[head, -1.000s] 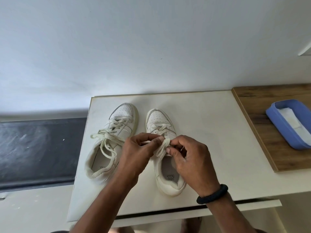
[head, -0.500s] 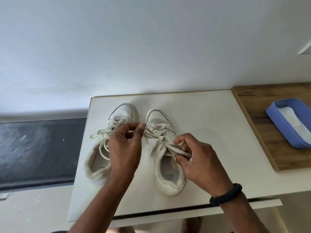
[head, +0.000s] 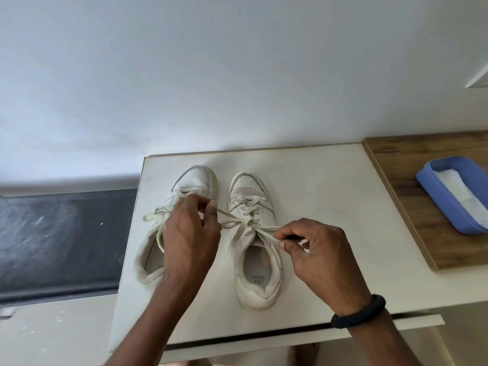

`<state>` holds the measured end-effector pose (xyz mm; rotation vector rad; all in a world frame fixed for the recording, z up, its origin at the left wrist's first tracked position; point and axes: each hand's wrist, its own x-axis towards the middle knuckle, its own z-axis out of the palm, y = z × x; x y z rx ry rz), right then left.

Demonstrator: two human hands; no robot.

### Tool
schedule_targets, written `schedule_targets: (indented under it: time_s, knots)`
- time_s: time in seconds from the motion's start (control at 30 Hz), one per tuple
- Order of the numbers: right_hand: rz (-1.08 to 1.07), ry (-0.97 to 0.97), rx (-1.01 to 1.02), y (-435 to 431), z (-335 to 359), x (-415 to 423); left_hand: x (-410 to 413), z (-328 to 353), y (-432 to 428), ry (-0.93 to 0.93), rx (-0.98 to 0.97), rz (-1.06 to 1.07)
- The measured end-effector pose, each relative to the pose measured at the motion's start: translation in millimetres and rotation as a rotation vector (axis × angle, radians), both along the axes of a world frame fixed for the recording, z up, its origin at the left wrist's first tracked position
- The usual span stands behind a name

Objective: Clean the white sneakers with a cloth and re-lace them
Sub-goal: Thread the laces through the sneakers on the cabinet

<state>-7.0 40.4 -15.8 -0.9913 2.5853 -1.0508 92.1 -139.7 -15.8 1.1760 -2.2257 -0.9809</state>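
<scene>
Both hands, left (head: pixel 188 239) and right (head: pixel 319 253), pinch the right sneaker's (head: pixel 254 239) lace ends (head: pixel 232 223); toe points away along the desk (head: pixel 317 186).

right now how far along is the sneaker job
Done, apparently: the cloth lies in the blue tray, and both sneakers are laced up their eyelets. In hand: the left hand and right hand each pinch a lace end of the right sneaker, taut across its knot. Left: finishing that bow, then the left sneaker, whose laces hang loose and look untied, though the hand partly hides them.
</scene>
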Motion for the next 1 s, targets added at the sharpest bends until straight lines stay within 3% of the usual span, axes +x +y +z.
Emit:
schedule_targets:
  time_s: [0.2, 0.33, 0.57, 1.0]
  knots:
    - [-0.117, 0.072, -0.191, -3, -3, -2, 2, -2, 0, -0.122, -0.027, -0.092]
    - [-0.139, 0.116, -0.148, -2, -8, -7, 4, -2, -1, -0.154, -0.055, -0.112]
    - [-0.105, -0.216, -0.044, -3, -19, -15, 5, 0, -2, -0.226, -0.129, -0.125]
    - [-0.166, -0.511, -0.039, -2, -11, -15, 4, -3, 1, -0.125, -0.108, -0.086]
